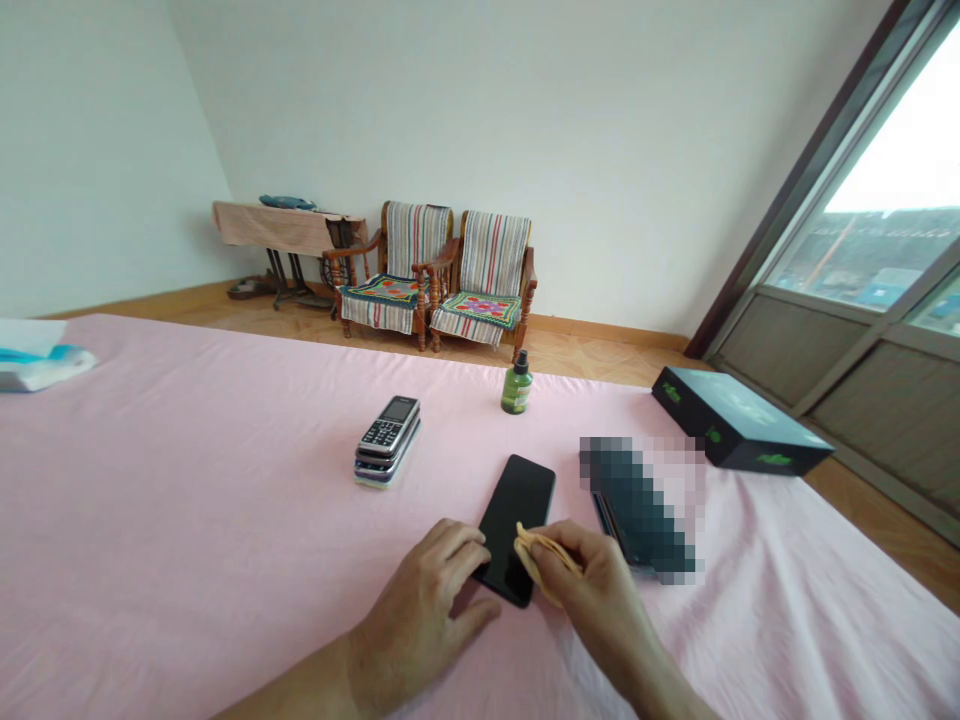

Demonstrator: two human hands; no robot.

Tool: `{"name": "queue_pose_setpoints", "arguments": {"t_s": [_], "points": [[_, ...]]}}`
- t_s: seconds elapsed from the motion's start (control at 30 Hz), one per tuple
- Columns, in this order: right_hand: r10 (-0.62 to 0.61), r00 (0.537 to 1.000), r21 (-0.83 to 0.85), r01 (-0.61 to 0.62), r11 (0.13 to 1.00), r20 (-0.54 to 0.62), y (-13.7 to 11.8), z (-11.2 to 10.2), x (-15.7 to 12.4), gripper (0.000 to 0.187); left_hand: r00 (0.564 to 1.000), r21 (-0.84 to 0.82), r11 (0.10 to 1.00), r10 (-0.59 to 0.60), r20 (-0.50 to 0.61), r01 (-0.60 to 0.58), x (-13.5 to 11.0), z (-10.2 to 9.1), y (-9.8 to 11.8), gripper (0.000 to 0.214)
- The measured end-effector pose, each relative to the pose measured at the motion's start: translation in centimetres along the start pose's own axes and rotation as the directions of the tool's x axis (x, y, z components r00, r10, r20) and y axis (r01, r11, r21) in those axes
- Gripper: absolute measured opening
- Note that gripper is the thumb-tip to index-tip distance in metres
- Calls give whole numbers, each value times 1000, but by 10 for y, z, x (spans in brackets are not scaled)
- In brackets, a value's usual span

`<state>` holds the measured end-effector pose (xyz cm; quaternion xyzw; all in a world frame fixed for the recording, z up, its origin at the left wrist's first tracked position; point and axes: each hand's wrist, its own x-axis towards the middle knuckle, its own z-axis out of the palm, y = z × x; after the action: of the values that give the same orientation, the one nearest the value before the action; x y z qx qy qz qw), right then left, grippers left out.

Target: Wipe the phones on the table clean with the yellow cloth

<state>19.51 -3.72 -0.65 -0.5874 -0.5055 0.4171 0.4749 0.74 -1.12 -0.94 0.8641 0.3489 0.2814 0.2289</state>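
Pink sheet (pixel 187 500) | smartphone (pixel 521 500) long axis pointing away | right grip (pixel 581 570) pinching cloth (pixel 534 556) | left grip (pixel 420 620) spread

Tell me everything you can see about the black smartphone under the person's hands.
The black smartphone is a slim slab with rounded corners and a glossy, dark, glass-like face, apparently the unlit screen, turned up. It lies flat and slightly angled on a pink sheet. The left hand rests its fingertips on the phone's near left edge, while the right hand presses a yellowish cloth against its near right part. No buttons or markings can be made out.
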Motion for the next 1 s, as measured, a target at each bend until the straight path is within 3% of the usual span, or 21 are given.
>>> {"name": "queue_pose_setpoints", "arguments": {"t_s": [0.27, 0.47, 0.63, 0.73, 0.8, 0.9, 1.0], "points": [[222, 975, 406, -214, 889, 29, -12, -2, 2, 41, 1000, -11, 999, -32, 0, 32, 0, 3, -3, 41], [181, 983, 426, -171, 888, 16, -32, 6, 1, 39, 998, -1, 1000, -26, -60, 26, -1, 0, -6, 26], [96, 994, 404, -110, 908, 54, -38, 22, -4, 33, 991, 23, 998, 69, -116, -66, -3, -4, -7, 23], [12, 998, 323, -30, 946, 57, -37, 24, -1, 29, 974, 34, 990, 138, -180, -134, -4, -4, -10, 22], [-103, 994, 195, 106, 975, -25, -34, 18, 8, 25, 953, 31, 987, 163, -257, -160, -4, -4, -12, 23], [-302, 928, -57, 297, 953, -217, -25, 0, 32, 22, 916, 29, 980, 193, -351, -196, -5, -4, -15, 23], [-408, 852, -229, 347, 909, -329, -15, -17, 55, 20, 899, 20, 977, 203, -388, -212, -6, -4, -17, 26]]}}
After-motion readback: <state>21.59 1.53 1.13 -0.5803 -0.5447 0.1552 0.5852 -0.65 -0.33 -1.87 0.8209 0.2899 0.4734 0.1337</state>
